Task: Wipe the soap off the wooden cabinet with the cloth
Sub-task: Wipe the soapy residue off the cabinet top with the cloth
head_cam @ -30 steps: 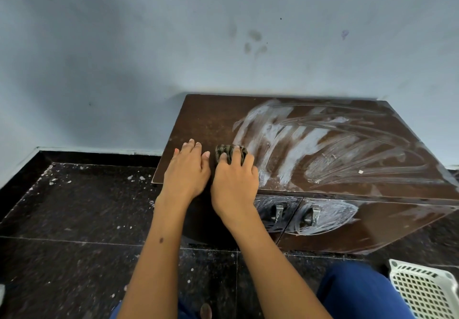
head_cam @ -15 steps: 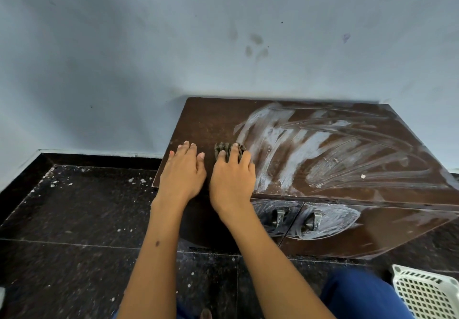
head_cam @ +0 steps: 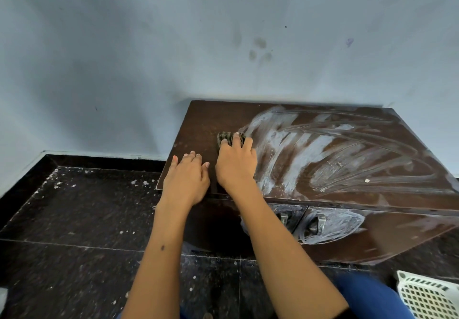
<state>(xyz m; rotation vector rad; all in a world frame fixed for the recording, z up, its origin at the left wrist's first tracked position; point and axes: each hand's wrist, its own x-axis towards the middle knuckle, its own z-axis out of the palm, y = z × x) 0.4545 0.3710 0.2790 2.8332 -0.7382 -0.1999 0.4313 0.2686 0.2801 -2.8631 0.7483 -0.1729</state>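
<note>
From the head camera, the wooden cabinet (head_cam: 198, 122) sits against the pale blue wall (head_cam: 124, 57), its long side running left to right along that wall and its top face turned up toward the viewer. White soap (head_cam: 293, 149) streaks fan across the middle and right of the top, with more smeared on the front around the two metal handles (head_cam: 301, 221); the left strip of the top looks dark and bare. The cloth (head_cam: 224, 137) is a small bunched wad on the top, just at the left edge of the soap, and its own long axis is hard to judge since most of it is covered. It pokes out beyond the fingertips (head_cam: 239, 136) of the right hand (head_cam: 236, 167), on the wall side. That hand lies palm down over it, fingers curled and close together, pressing the wad to the wood. The left hand (head_cam: 186, 179) rests flat beside it, palm down near the front left corner, fingers stretched and nearly together, holding nothing. The two hands almost touch. Below, a dark speckled floor (head_cam: 74, 219), and a white basket (head_cam: 427, 296) at the lower right.
</note>
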